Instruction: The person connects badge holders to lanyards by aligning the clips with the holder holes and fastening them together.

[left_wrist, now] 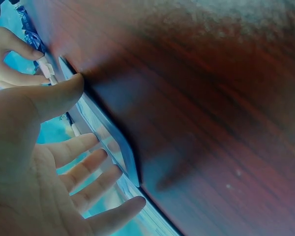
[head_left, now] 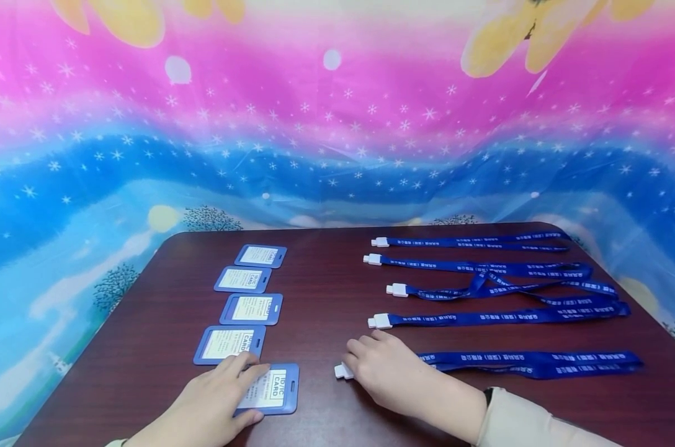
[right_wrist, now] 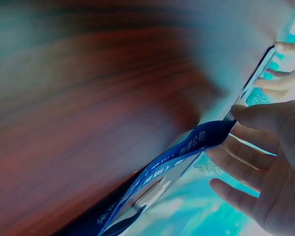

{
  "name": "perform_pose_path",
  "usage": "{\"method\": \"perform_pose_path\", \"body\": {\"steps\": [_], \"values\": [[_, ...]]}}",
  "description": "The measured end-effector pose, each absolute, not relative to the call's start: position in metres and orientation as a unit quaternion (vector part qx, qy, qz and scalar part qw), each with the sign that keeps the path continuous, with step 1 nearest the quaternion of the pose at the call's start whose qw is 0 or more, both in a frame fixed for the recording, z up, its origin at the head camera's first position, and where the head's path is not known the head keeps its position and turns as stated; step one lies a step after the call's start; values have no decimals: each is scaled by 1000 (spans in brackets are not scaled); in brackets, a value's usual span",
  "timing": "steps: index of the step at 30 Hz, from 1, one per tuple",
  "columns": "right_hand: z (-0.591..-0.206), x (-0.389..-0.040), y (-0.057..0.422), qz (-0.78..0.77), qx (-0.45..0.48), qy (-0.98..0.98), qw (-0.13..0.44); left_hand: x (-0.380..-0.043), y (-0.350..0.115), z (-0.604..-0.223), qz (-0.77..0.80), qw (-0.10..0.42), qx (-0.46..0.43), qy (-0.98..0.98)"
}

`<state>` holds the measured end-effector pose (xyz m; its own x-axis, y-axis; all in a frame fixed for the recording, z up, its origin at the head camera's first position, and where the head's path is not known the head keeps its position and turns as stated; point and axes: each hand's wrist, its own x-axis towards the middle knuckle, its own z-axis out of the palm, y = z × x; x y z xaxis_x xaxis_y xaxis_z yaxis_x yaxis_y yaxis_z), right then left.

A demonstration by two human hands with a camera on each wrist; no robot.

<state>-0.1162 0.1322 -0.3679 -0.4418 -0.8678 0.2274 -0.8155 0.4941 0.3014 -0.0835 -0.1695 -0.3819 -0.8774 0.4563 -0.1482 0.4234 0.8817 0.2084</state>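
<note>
Five items are not counted here; several blue ID card holders [head_left: 250, 308] lie in a column on the left of the table. My left hand [head_left: 211, 394] is at the nearest card holder [head_left: 286, 391], its thumb at the near long edge and index finger at the far edge. The remaining fingers extend loosely beyond it in the left wrist view. Across the gap, my right hand [head_left: 390, 372] pinches the white clip end [head_left: 343, 371] of the nearest blue lanyard [head_left: 538, 363]. Its printed strap trails rightward along the tabletop. In the right wrist view, thumb and fingers meet around the strap's end [right_wrist: 214, 133].
Several more blue lanyards [head_left: 482, 318] stretch in rows on the right, white clips pointing left; one strap [head_left: 485, 282] is looped over itself. The dark wooden table [head_left: 321, 292] ends at a far edge, with a printed cloth [head_left: 337, 143] hanging behind.
</note>
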Motion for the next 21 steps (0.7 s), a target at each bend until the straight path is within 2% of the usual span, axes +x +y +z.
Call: {"method": "perform_pose_path", "body": {"steps": [13, 21], "values": [[-367, -111, 99, -66, 501, -853, 128, -83, -166, -385, 161, 109, 183, 964], [-370, -109, 85, -82, 515, -838, 162, -81, -166, -385, 178, 105, 180, 962]]}}
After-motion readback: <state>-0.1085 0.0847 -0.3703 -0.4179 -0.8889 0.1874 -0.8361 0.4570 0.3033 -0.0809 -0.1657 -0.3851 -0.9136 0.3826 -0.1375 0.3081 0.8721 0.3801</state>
